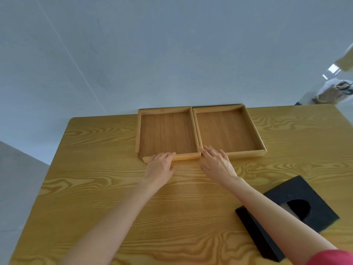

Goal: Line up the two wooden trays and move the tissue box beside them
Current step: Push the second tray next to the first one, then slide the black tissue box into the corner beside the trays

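Two shallow wooden trays stand side by side at the far edge of the table, their inner walls touching. The left tray (166, 131) has my left hand (160, 165) resting flat on its near rim. My right hand (216, 162) lies flat with fingers spread on the near rim of the right tray (225, 129), close to the seam between the trays. Neither hand grips anything. The black tissue box (282, 211) sits near the table's front right, partly hidden under my right forearm, its oval opening facing up.
The trays and box rest on a light wooden table (95, 188) whose far edge meets a pale wall. Off the table at the far right, a bag (332, 92) stands on the floor.
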Demonstrator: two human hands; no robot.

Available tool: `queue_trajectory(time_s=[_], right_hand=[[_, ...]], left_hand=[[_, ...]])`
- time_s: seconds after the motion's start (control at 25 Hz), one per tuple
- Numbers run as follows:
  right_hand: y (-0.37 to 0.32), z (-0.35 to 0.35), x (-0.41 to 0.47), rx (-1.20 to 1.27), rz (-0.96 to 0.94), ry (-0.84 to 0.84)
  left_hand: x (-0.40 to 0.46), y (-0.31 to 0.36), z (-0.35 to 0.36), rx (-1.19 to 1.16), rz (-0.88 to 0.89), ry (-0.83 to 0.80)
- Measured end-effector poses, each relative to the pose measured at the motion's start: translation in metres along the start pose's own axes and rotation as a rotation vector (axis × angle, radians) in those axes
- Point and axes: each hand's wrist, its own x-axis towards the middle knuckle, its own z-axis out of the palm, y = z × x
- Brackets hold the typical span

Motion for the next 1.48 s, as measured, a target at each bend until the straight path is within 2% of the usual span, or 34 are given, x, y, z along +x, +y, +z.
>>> queue_trajectory(time_s=[0.24, 0.44, 0.56, 0.68, 0.84, 1.24, 1.48], right_hand=[[0.029, -0.019, -0.060, -0.009, 0.065, 0.032], [0.070, -0.031, -0.108, -0.019, 0.135, 0.001], [0.100, -0.037, -0.132, -0.032, 0.152, -0.029], [0.122, -0.040, -0.146, -0.074, 0.136, -0.086], [0.133, -0.044, -0.150, -0.090, 0.065, -0.114], [0.138, -0.040, -0.148, -0.119, -0.016, -0.060], [0.090, -0.030, -0.134, -0.116, -0.069, -0.042]], left_hand=[[-0.022, 0.057, 0.001, -0.008, 0.092, -0.028], [-0.035, 0.111, 0.021, -0.017, 0.126, -0.137], [-0.038, 0.145, 0.043, -0.106, 0.099, -0.199], [-0.041, 0.178, 0.062, -0.219, 0.078, -0.267], [-0.046, 0.207, 0.080, -0.252, 0.072, -0.311], [-0.047, 0.227, 0.091, -0.102, -0.033, -0.305], [-0.053, 0.171, 0.065, -0.091, -0.037, -0.243]])
